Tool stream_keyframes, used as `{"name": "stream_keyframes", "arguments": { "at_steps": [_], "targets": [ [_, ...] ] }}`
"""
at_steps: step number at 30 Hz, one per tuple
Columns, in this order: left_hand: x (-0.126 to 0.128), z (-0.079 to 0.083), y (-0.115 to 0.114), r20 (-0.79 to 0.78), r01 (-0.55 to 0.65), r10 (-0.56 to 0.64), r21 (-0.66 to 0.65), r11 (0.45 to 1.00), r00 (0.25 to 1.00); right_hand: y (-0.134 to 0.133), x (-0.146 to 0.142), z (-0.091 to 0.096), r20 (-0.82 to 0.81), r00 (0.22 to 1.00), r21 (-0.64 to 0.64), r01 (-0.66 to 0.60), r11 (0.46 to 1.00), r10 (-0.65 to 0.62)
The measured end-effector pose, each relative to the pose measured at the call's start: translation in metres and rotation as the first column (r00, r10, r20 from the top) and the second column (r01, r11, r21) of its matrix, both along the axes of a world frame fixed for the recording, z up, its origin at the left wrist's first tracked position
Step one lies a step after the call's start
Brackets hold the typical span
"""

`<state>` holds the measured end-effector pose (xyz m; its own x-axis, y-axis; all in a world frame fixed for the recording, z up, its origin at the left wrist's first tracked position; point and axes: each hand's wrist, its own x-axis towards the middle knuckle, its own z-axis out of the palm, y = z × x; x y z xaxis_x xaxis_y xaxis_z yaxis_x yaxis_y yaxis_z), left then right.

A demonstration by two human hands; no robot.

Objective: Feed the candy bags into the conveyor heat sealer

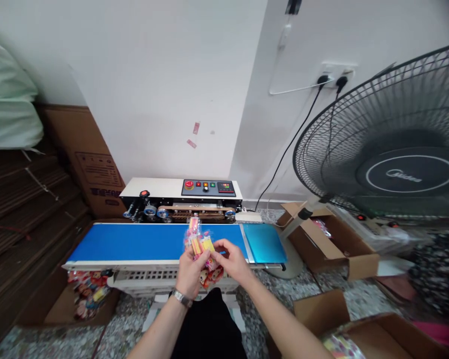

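My left hand [190, 271] is closed on several small clear plastic packets [196, 245] with pink and yellow contents, held above the front edge of a blue conveyor belt [134, 242]. My right hand [231, 259] pinches the yellow part of the same bunch from the right. What exactly is inside the packets is too small to tell. Printed pieces with cartoon faces [209, 278] show just under the fingers. Behind the belt stands the band sealing machine [153, 187], its control panel [208, 187] showing lit digits and a red button.
A large fan [407, 172] stands at the right. An open carton [333, 249] lies behind its pole, and another carton [381, 334] sits at the lower right. A carton of printed packets [90, 296] stands under the belt's left end. Flattened cardboard [33, 209] is stacked at the left.
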<state>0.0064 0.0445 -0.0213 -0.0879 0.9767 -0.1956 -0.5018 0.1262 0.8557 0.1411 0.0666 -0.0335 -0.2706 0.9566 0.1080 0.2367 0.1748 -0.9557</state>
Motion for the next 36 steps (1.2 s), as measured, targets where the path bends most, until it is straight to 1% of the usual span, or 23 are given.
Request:
{"name": "stream_keyframes", "arguments": {
  "at_steps": [2, 4, 5, 8, 10, 12, 14, 16, 17, 19, 21, 23, 25, 27, 28, 30, 32, 34, 36],
  "targets": [
    [-0.002, -0.002, 0.001, -0.087, -0.002, 0.005, 0.043, 0.999, 0.996, 0.000, 0.002, 0.005, -0.025, 0.999, 0.025, 0.028, 0.999, -0.028],
    [-0.005, -0.004, 0.002, -0.183, 0.014, 0.001, 0.078, 0.997, 0.983, 0.001, 0.004, 0.014, -0.012, 0.999, 0.109, 0.034, 0.993, -0.033],
    [-0.007, -0.004, 0.002, -0.233, 0.029, -0.007, 0.091, 0.995, 0.972, 0.001, 0.006, 0.020, 0.019, 1.000, 0.165, 0.016, 0.986, -0.019],
    [-0.011, -0.002, 0.002, -0.348, 0.064, -0.018, 0.120, 0.991, 0.937, 0.002, 0.008, 0.036, 0.178, 0.983, 0.308, -0.096, 0.947, 0.042],
    [-0.011, 0.000, 0.001, -0.367, 0.083, -0.030, 0.129, 0.988, 0.930, 0.003, 0.008, 0.043, 0.262, 0.964, 0.346, -0.141, 0.928, 0.049],
    [-0.012, 0.001, 0.000, -0.358, 0.091, -0.039, 0.131, 0.987, 0.933, 0.003, 0.008, 0.045, 0.302, 0.953, 0.358, -0.150, 0.922, 0.037],
    [-0.011, 0.002, -0.001, -0.351, 0.090, -0.039, 0.128, 0.988, 0.936, 0.003, 0.008, 0.043, 0.304, 0.952, 0.353, -0.148, 0.924, 0.036],
    [-0.010, 0.002, -0.001, -0.327, 0.072, -0.028, 0.124, 0.990, 0.945, 0.001, 0.007, 0.038, 0.253, 0.966, 0.322, -0.132, 0.938, 0.049],
    [-0.009, 0.002, -0.001, -0.302, 0.060, -0.021, 0.120, 0.991, 0.953, 0.000, 0.006, 0.035, 0.201, 0.979, 0.288, -0.105, 0.952, 0.047],
    [-0.007, 0.003, -0.001, -0.236, 0.041, -0.015, 0.103, 0.994, 0.972, -0.005, 0.003, 0.025, 0.059, 0.998, 0.182, -0.011, 0.983, 0.001],
    [-0.004, 0.005, -0.001, -0.180, 0.027, -0.013, 0.079, 0.997, 0.984, -0.009, -0.002, 0.014, -0.060, 0.997, 0.065, 0.059, 0.996, -0.056],
    [-0.002, 0.008, -0.001, -0.139, 0.024, -0.018, 0.044, 0.999, 0.990, -0.010, -0.003, 0.003, -0.110, 0.991, 0.002, 0.074, 0.997, -0.074],
    [-0.003, 0.008, -0.001, -0.077, 0.025, -0.026, -0.019, 1.000, 0.997, -0.004, 0.001, -0.007, -0.144, 0.984, -0.019, 0.106, 0.994, -0.108],
    [-0.005, 0.006, -0.001, -0.028, 0.031, -0.034, -0.102, 0.994, 0.999, 0.009, 0.015, -0.015, -0.196, 0.954, -0.035, 0.223, 0.974, -0.225],
    [-0.007, 0.005, -0.002, -0.018, 0.034, -0.036, -0.136, 0.990, 0.999, 0.018, 0.024, -0.019, -0.209, 0.929, -0.046, 0.302, 0.952, -0.305],
    [-0.010, 0.000, -0.002, -0.023, 0.040, -0.044, -0.168, 0.985, 0.999, 0.039, 0.047, -0.025, -0.134, 0.876, -0.059, 0.460, 0.886, -0.463],
    [-0.012, -0.003, -0.004, -0.028, 0.049, -0.054, -0.163, 0.985, 0.998, 0.059, 0.068, -0.031, 0.014, 0.826, -0.050, 0.563, 0.825, -0.563],
    [-0.012, -0.006, -0.005, -0.023, 0.057, -0.061, -0.160, 0.985, 0.998, 0.076, 0.083, -0.037, 0.129, 0.792, -0.038, 0.606, 0.795, -0.597],
    [-0.011, -0.007, -0.006, -0.018, 0.063, -0.067, -0.160, 0.985, 0.998, 0.087, 0.090, -0.041, 0.184, 0.777, -0.034, 0.617, 0.786, -0.602]
  ]
}}
